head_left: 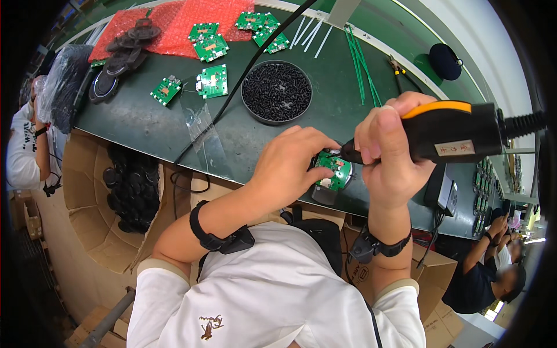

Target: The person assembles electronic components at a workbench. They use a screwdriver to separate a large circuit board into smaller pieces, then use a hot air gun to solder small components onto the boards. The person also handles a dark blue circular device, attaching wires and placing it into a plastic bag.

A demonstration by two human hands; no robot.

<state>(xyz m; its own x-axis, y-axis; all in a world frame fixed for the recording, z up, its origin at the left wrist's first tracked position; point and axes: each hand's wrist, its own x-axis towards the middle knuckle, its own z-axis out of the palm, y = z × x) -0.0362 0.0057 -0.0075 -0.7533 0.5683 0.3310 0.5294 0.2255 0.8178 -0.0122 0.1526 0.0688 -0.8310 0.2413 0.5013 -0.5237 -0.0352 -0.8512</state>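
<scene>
At left, a carton (96, 232) flanks the green table (136, 123); left hand (288, 162) grasps a circuit board (338, 181), right hand (394, 159) a power screwdriver (426, 134).

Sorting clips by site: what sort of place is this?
Likely an electronics assembly workshop: green circuit boards lie on the workbench, a round dish holds what look like black screws, and the right hand grips what appears to be a corded electric screwdriver.

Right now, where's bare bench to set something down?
Between the bowl of black pieces and the green strips; also left, between the round black unit and the near edge of the bench. Crowded: red bubble wrap, around left hand and right hand.
</scene>
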